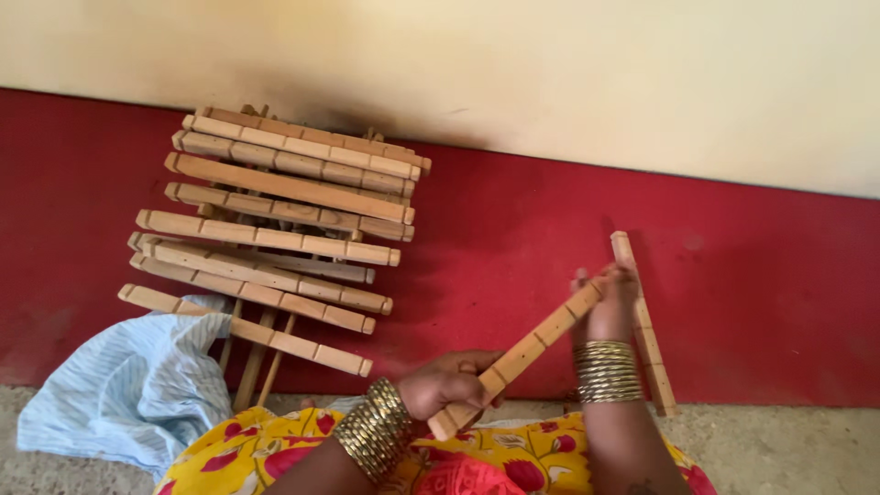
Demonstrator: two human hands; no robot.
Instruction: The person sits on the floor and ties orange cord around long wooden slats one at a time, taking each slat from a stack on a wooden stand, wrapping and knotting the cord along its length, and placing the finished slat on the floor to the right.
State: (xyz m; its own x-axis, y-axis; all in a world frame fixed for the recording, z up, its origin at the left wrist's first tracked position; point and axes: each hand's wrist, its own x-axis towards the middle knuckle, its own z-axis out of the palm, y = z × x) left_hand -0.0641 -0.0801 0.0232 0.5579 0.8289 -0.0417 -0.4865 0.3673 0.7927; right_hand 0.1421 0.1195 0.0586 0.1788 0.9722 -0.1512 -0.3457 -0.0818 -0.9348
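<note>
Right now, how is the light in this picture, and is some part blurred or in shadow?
Head view: daylight is soft and even, no glare. The stack of notched wooden bars casts a dim shadow on the wall behind it. The right hand looks slightly motion-blurred at the fingers; the left hand and the wooden bar it grips are sharp.

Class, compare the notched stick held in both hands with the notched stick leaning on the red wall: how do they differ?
The held stick slants across, gripped by the left hand and right hand. The leaning stick stands nearly upright, ungripped, its foot on the floor. Both are pale, notched wood.
</note>
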